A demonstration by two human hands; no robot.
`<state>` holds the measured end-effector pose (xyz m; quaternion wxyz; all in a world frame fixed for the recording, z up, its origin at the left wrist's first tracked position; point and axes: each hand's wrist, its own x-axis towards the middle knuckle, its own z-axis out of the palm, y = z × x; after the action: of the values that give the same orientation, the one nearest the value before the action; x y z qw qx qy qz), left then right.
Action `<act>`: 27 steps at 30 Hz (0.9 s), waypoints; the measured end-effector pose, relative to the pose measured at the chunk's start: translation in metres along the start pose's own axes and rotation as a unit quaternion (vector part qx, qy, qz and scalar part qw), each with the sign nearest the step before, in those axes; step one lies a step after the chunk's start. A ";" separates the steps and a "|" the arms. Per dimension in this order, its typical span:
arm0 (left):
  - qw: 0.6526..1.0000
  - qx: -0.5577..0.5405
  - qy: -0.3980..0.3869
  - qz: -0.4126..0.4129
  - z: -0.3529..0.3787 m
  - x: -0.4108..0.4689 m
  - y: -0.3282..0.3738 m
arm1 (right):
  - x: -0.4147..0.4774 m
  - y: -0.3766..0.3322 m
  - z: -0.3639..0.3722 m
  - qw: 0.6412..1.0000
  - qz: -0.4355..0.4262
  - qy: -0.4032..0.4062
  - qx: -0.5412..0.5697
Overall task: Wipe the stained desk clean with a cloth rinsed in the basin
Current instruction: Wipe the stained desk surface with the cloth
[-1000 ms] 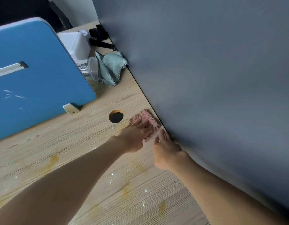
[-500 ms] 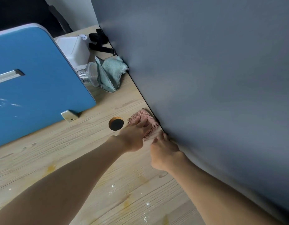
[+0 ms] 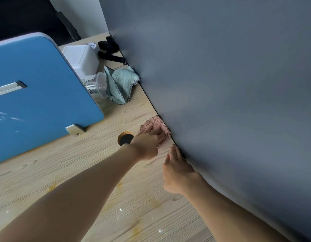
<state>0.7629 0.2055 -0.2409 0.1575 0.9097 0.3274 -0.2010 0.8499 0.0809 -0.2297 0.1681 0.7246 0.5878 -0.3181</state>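
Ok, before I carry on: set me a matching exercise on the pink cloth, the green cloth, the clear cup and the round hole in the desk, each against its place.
Things:
1. pink cloth
2. green cloth
3. clear cup
4. round hole

Places:
A. between the blue panel and the green cloth
B. set in the desk, just beside the left hand
C. under the left hand, against the grey wall
D. crumpled farther along the wall, untouched

Pairs: 1-C, 2-D, 3-A, 4-B
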 end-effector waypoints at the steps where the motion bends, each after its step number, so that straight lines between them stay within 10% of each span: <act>1: 1.000 -0.003 0.001 0.002 0.001 0.001 -0.001 | -0.001 0.000 -0.001 1.000 0.000 -0.002 0.006; 27: 0.996 -0.019 0.039 -0.075 -0.016 0.043 -0.045 | 0.000 -0.003 -0.011 1.000 0.000 -0.009 0.023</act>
<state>0.7673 0.2681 -0.2545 0.1463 0.8864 0.4049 -0.1699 0.8497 0.0879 -0.2212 0.1566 0.7253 0.5787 -0.3384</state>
